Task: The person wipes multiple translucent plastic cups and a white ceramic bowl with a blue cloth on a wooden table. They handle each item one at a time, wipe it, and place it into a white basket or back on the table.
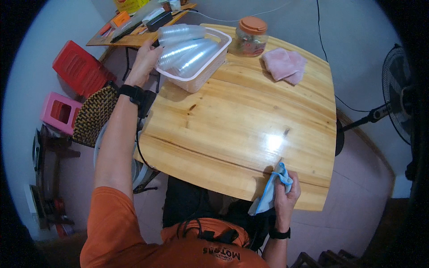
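Note:
My left hand is at the left side of a white plastic basket, its thumb against the rim; some of its fingers are hidden. Several stacks of clear plastic cups lie on their sides in this basket, which stands at the far left of a wooden table. Bunched in my right hand is a light cloth with blue edging, held over the table's near right edge. Part of the cloth hangs down past that edge.
A lidded plastic jar and a folded pink cloth rest at the table's far side. A cluttered wooden shelf adjoins at the back left. Red stools, a pink stool and a woven chair back stand left; a fan stands right.

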`<move>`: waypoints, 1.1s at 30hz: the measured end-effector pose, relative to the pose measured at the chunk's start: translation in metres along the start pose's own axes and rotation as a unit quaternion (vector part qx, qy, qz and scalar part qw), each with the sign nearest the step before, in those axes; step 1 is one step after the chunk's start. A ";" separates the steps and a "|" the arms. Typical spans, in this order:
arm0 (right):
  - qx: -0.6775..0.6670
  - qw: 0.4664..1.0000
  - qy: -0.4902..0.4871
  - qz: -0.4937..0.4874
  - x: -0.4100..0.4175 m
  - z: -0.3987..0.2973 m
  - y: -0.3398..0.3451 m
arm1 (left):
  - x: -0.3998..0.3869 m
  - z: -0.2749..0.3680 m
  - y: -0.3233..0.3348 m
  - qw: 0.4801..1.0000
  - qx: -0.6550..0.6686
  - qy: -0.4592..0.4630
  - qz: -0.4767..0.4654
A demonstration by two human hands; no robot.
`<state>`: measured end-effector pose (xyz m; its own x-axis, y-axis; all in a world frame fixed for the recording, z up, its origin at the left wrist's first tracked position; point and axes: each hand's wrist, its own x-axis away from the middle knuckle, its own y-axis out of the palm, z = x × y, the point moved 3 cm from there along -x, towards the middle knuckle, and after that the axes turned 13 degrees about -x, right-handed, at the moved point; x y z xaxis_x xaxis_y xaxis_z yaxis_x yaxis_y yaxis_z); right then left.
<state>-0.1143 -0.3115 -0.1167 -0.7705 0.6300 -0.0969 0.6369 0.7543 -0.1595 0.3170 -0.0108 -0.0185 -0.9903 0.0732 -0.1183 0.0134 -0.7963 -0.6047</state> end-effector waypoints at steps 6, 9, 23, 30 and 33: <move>-0.032 0.999 0.008 0.010 0.003 0.007 -0.002 | 0.061 0.020 -0.038 0.980 0.064 0.142 0.120; -0.063 0.998 0.000 0.002 0.004 0.012 -0.002 | 0.097 0.016 -0.071 0.974 0.098 0.164 0.125; -0.087 0.995 -0.039 0.003 0.002 0.020 -0.005 | 0.243 -0.169 -0.171 0.970 -0.183 -0.138 0.075; -0.039 0.999 -0.021 0.011 0.003 0.013 -0.003 | 0.281 -0.224 -0.126 0.863 -0.433 -0.166 -0.201; -0.042 0.999 -0.004 0.011 0.002 0.011 -0.002 | 0.289 -0.238 -0.104 0.844 -0.428 -0.192 -0.259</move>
<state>-0.1180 -0.3138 -0.1273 -0.7565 0.6453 -0.1067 0.6532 0.7535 -0.0744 0.0622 0.2360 -0.1770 -0.8634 -0.0526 0.5018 -0.5034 0.0214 -0.8638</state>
